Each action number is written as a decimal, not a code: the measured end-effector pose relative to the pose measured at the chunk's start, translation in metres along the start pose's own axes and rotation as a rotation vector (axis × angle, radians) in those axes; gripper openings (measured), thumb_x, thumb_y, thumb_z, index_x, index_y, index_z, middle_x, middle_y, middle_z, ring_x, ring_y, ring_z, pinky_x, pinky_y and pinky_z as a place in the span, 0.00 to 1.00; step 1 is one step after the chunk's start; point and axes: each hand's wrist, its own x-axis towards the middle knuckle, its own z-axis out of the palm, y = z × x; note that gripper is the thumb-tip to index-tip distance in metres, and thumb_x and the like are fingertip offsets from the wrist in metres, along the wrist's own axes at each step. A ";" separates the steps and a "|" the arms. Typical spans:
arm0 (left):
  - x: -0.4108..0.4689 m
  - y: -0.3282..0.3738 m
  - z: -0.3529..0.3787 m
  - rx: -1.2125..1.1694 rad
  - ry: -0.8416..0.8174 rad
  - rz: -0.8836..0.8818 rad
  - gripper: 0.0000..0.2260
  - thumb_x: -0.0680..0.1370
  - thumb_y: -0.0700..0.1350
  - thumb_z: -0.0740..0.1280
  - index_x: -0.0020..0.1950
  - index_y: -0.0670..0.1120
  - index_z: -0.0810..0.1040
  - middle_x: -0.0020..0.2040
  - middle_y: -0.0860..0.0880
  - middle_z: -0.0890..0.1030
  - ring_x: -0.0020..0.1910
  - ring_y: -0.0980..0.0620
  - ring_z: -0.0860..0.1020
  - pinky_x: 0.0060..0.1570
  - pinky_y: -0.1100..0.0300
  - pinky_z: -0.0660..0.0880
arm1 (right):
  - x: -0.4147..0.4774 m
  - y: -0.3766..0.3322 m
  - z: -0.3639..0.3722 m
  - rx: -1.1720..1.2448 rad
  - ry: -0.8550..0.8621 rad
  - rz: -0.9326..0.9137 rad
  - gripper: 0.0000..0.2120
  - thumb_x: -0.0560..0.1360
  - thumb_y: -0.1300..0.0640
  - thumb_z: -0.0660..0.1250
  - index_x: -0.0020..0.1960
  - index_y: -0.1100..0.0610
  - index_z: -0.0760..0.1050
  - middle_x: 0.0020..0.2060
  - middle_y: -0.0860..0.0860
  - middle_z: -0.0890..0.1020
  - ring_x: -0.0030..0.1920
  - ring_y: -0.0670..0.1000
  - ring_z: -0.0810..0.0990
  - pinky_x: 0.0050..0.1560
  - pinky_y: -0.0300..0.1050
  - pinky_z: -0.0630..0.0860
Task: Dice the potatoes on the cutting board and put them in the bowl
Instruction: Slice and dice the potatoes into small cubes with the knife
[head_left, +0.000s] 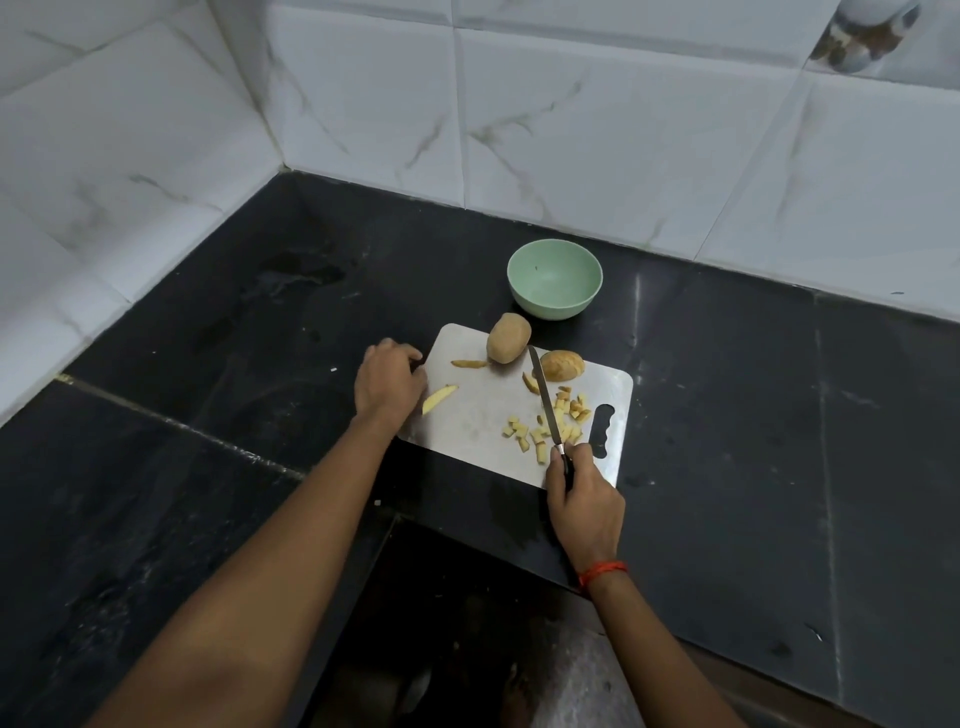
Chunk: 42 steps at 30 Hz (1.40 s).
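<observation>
A steel cutting board (483, 415) lies on the black counter. On its far edge rests a whole potato (508, 338), with a cut potato half (562, 365) to its right. A pile of potato dice (550, 423) sits near the board's handle hole. Loose strips lie at the far side (469, 364), the left edge (439, 399) and beside the blade (530, 383). My right hand (584, 499) grips a knife (543, 399), its blade lying across the dice. My left hand (389, 382) curls on the board's left edge. The green bowl (555, 278) behind the board is empty.
White marble-look tiled walls (363, 104) meet in a corner at the back left. The black stone counter (208, 364) is L-shaped, with its inner edge (395, 519) just below the board. A damp patch (298, 273) marks the counter at back left.
</observation>
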 end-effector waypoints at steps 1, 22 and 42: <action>-0.008 -0.002 0.002 -0.021 -0.010 -0.002 0.11 0.79 0.48 0.70 0.60 0.48 0.84 0.59 0.47 0.79 0.59 0.47 0.75 0.55 0.49 0.78 | 0.000 0.001 0.000 -0.001 0.001 -0.004 0.09 0.83 0.49 0.61 0.45 0.50 0.68 0.27 0.46 0.74 0.26 0.50 0.75 0.24 0.50 0.72; -0.075 -0.007 0.061 -0.421 0.121 0.159 0.10 0.80 0.49 0.71 0.50 0.43 0.85 0.47 0.54 0.75 0.49 0.53 0.70 0.47 0.60 0.73 | 0.001 -0.041 0.034 -0.119 -0.228 -0.208 0.08 0.83 0.51 0.58 0.46 0.52 0.65 0.30 0.50 0.76 0.27 0.58 0.75 0.24 0.47 0.70; -0.074 -0.007 0.060 -0.410 0.131 0.156 0.13 0.80 0.53 0.70 0.51 0.45 0.87 0.48 0.55 0.72 0.50 0.54 0.69 0.48 0.58 0.73 | -0.037 -0.047 0.016 -0.261 -0.207 -0.111 0.07 0.79 0.55 0.66 0.46 0.53 0.68 0.29 0.50 0.76 0.23 0.56 0.74 0.21 0.43 0.64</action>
